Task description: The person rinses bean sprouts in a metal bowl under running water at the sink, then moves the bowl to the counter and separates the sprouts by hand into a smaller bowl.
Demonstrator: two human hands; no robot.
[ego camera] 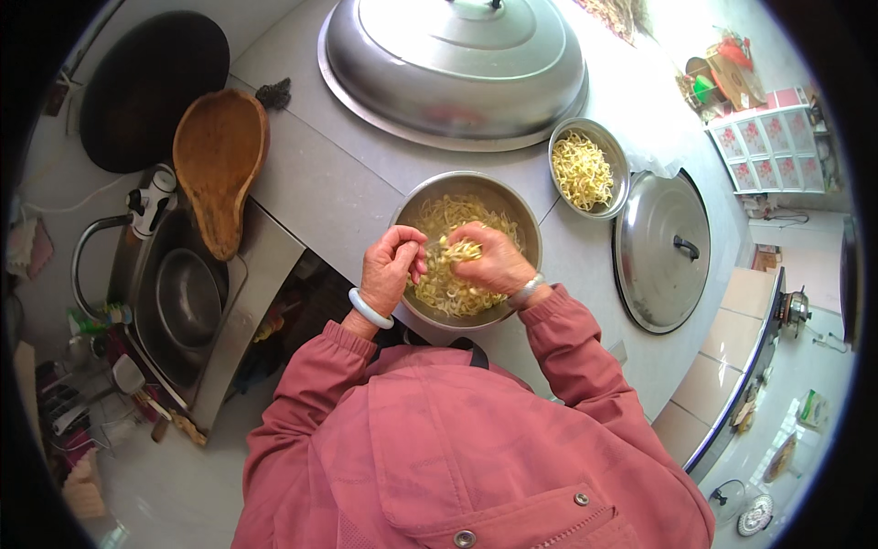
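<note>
Before me on the grey tiled counter stands a large metal bowl (pixel 525 206) with bean sprouts (pixel 456 295) lying in water. Over its right half, my right hand (pixel 490 257) is closed around a small bunch of sprouts (pixel 464 251). My left hand (pixel 394 267) is at the bowl's left rim, thumb and fingertips pinched together; whether a sprout is between them cannot be told. A smaller metal bowl (pixel 621 161) at the upper right holds more bean sprouts (pixel 582 171), heaped up.
A big domed metal lid (pixel 453 96) lies beyond the bowl. Another metal lid (pixel 662 254) with a black handle is at the right. On the left are a sink (pixel 147 302) with a metal basin (pixel 188 298), a faucet (pixel 82 254), a wooden gourd-shaped scoop (pixel 223 151) and a dark round pan (pixel 154 89).
</note>
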